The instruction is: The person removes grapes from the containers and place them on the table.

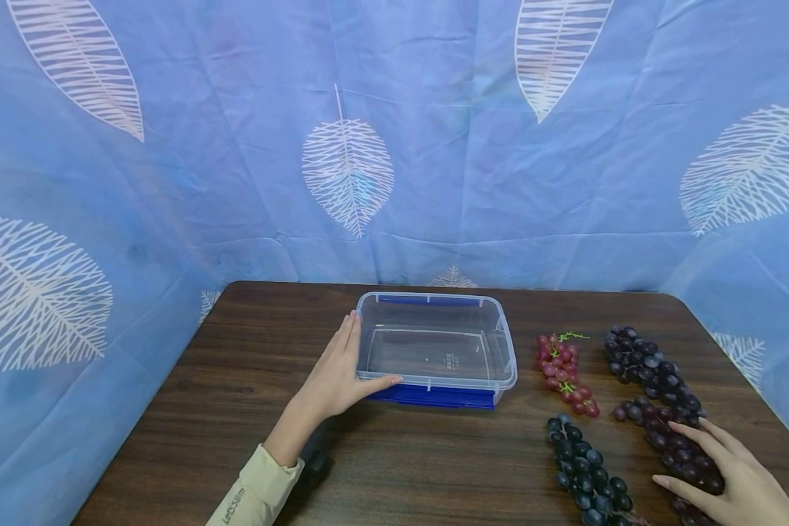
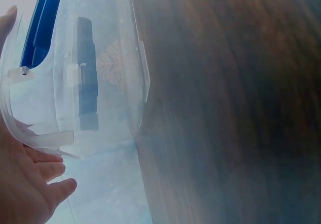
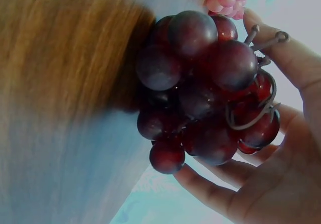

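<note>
A clear plastic food container (image 1: 427, 351) with blue clips stands without a lid on the table. At its left front corner is my left hand (image 1: 332, 372), fingers straight along the left side and thumb over the front rim; the left wrist view shows the palm (image 2: 20, 184) by the container's corner (image 2: 30, 138). My right hand (image 1: 739, 467) reaches around a dark red grape bunch (image 1: 687, 456), with thumb and fingers spread on either side. In the right wrist view the fingers (image 3: 210, 184) pass behind the bunch (image 3: 205, 93) and the thumb stands apart from it.
A small pink-red grape bunch (image 1: 565, 372) with green stems lies right of the container. One black bunch (image 1: 651, 365) is behind the dark red one, another black bunch (image 1: 585, 467) nearer the front. Blue leaf-print cloth (image 1: 421, 183) hangs behind the brown table (image 1: 434, 467).
</note>
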Available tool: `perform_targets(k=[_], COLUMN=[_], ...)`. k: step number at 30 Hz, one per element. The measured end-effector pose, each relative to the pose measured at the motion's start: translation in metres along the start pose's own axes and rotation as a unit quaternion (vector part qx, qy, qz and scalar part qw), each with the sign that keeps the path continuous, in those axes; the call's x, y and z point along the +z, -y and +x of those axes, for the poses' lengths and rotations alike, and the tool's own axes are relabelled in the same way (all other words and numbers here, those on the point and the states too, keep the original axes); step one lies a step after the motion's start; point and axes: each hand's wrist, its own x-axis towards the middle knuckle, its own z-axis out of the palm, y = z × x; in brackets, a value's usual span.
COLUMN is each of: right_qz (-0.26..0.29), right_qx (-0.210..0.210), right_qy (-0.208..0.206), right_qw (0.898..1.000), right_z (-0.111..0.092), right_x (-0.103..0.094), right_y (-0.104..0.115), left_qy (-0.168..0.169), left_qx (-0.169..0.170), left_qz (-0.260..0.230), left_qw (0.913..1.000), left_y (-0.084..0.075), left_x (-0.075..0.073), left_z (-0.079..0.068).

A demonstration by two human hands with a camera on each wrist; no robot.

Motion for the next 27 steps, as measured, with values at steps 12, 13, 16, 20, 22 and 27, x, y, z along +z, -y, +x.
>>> perform_targets(k=[12,13,16,20,22,27], right_qz=[-0.030,-0.033,-0.041,-0.051,-0.057,-0.061], right_qx=[-0.012,-0.012,-0.007,0.023,0.044,0.069], right_qy=[-0.067,-0.076,-0.091,-0.089,-0.083,-0.089], right_qw=[0.997,0.996,0.995,0.994,0.994,0.992], right_z=[-0.004,-0.004,-0.004,-0.005,-0.006,-0.009], right_x=[-0.003,-0.003,-0.002,-0.003,-0.004,-0.010], right_y=[0.017,0.018,0.022,0.031,0.038,0.061], left_qy=[0.002,0.001,-0.004,-0.018,-0.026,-0.043], left_qx=[0.003,0.004,0.010,0.021,0.027,0.028], left_qz=[-0.005,-0.004,0.008,0.034,0.047,0.081], left_qw=[1.0000,1.0000,0.9999,0.9990,0.9982,0.9954], left_y=[0.000,0.000,0.000,-0.001,-0.003,-0.010], left_x=[0.000,0.000,-0.001,-0.004,-0.006,-0.011], left_z=[0.003,0.003,0.003,0.000,-0.003,-0.013])
